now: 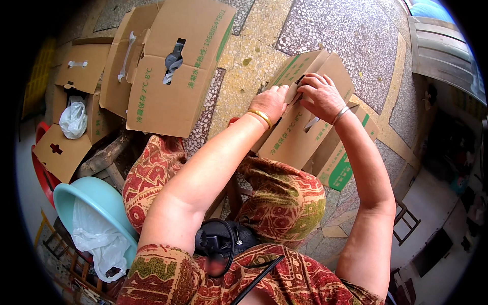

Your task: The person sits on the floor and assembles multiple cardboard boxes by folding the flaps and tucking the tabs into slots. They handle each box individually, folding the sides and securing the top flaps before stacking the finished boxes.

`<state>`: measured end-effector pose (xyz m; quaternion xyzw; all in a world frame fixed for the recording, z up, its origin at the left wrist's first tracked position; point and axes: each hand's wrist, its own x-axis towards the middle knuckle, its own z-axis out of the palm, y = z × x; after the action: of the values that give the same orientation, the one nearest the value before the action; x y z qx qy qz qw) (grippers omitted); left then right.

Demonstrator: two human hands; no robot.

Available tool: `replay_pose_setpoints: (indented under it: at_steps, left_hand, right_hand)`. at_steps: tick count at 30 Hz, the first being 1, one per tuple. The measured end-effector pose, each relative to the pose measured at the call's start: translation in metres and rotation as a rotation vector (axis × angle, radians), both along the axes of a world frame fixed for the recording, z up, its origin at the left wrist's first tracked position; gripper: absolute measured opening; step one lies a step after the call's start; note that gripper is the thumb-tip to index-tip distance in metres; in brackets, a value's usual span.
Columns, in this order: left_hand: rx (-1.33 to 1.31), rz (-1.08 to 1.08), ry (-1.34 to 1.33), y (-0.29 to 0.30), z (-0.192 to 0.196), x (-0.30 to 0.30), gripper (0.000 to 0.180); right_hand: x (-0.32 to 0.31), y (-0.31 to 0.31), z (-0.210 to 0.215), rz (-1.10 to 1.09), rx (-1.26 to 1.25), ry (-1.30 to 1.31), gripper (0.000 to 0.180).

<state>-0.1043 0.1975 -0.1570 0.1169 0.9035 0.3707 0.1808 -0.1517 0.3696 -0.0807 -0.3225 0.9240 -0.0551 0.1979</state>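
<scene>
A brown cardboard box [288,133] with green print stands tilted on the stone floor in front of my knees. At its top edge both hands meet. My left hand [270,103], below a gold bangle, has its fingers curled on the top flap. Beside it my right hand [321,96], below a silver bangle, bends its fingers over the same edge. A small dark piece shows between the fingertips, too hidden to name. In the front panel, a cut-out shows something white. An open side flap [339,165] with a green patch spreads at the right.
A larger cardboard box [170,61] stands at the upper left, and an opened one [76,134] holding a white plastic bag [73,119] lies beyond it. A light-blue basin [89,190] with another plastic bag sits at the lower left. A metal sheet [447,51] is at the upper right.
</scene>
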Motion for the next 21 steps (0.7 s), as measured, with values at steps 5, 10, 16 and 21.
replay_pose_setpoints:
  at_steps: [5,10,16,21]
  left_hand:
    - [0.061,0.013,0.077,-0.004,-0.019,0.01,0.035]
    - [0.078,0.07,-0.139,-0.007,-0.017,0.006,0.031]
    - [0.176,0.142,-0.226,-0.011,-0.009,0.001,0.029]
    - [0.266,0.171,-0.219,-0.011,-0.02,0.0,0.029]
  right_hand:
    - [0.002,0.004,0.001,0.002,-0.13,0.01,0.024]
    - [0.003,0.009,-0.002,0.015,-0.199,0.019,0.022]
    - [-0.001,-0.003,-0.009,-0.071,-0.084,0.123,0.025]
    - [-0.001,-0.003,-0.023,-0.064,-0.132,0.083,0.027]
